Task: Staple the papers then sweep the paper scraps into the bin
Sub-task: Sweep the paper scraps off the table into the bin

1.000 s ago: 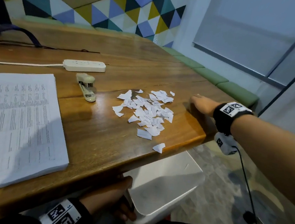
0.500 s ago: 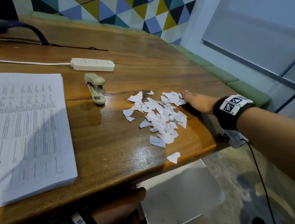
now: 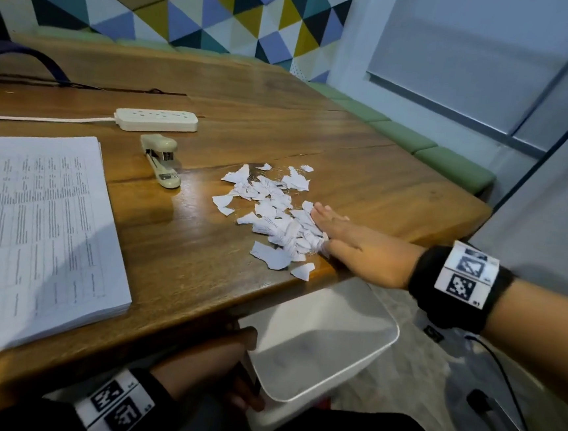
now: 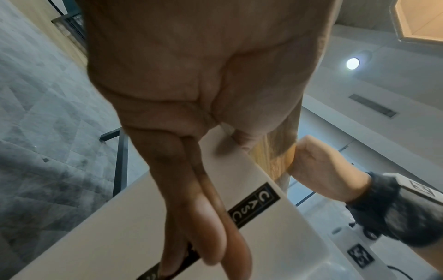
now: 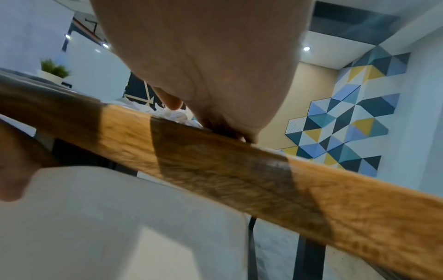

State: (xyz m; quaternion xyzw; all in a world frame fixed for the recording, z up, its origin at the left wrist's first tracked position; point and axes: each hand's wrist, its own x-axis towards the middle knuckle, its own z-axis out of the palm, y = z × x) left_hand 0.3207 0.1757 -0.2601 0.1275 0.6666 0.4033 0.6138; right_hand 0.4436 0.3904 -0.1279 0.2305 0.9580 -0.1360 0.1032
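Head view shows the right hand (image 3: 352, 245) lying flat on the brown wooden table (image 3: 183, 251), fingers straight and together, its inner edge pressed against the pile of torn white paper scraps (image 3: 272, 214). Several scraps bunch up against the fingers, and two loose pieces lie just beside the hand at the table's near edge. Below that edge, under and slightly in front of the hand, sits the white plastic bin (image 3: 319, 342). The left hand (image 3: 228, 365) grips the bin's near rim from beneath the tabletop; in the left wrist view its fingers (image 4: 206, 236) run down the bin's outer wall while the thumb hooks over the rim.

Beyond the scraps, away from the right hand, a beige stapler (image 3: 161, 165) lies on the wood, and farther back a white power strip (image 3: 157, 120) with its cord. Well to the far side of the stapler from the hand rests the thick stack of printed white papers (image 3: 34, 228). A green cushioned bench (image 3: 452, 164) lines the table's far edge under a wall of coloured triangles (image 3: 190, 11).
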